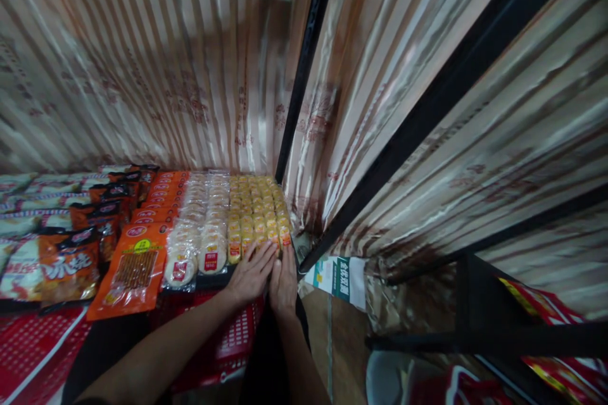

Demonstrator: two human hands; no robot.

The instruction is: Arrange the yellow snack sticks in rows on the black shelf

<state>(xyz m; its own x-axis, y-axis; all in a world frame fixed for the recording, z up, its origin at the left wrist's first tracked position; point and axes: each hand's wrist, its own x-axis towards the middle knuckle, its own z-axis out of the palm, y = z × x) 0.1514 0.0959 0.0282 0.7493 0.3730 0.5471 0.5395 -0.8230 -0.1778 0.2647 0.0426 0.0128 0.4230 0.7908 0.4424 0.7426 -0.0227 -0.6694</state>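
Observation:
My left hand (251,273) lies with its fingers stretched out against the front ends of rows of small yellow snack packs (251,209). Close beside it, my right hand (284,285) also has straight fingers, touching the front of the rightmost rows. Neither hand is wrapped round a pack. Left of the yellow packs stand two rows of round white crackers in clear wrappers (213,243), then orange snack bags (137,259) with brown sticks showing through a window. The fingertips cover part of the front yellow packs.
Brown-and-white snack bags (66,262) fill the left of the shelf. Red plastic baskets (237,335) are below. A black post (308,63) and a pleated plastic curtain (213,76) stand behind. A printed bag (337,278) lies at the right, near red packets (546,297).

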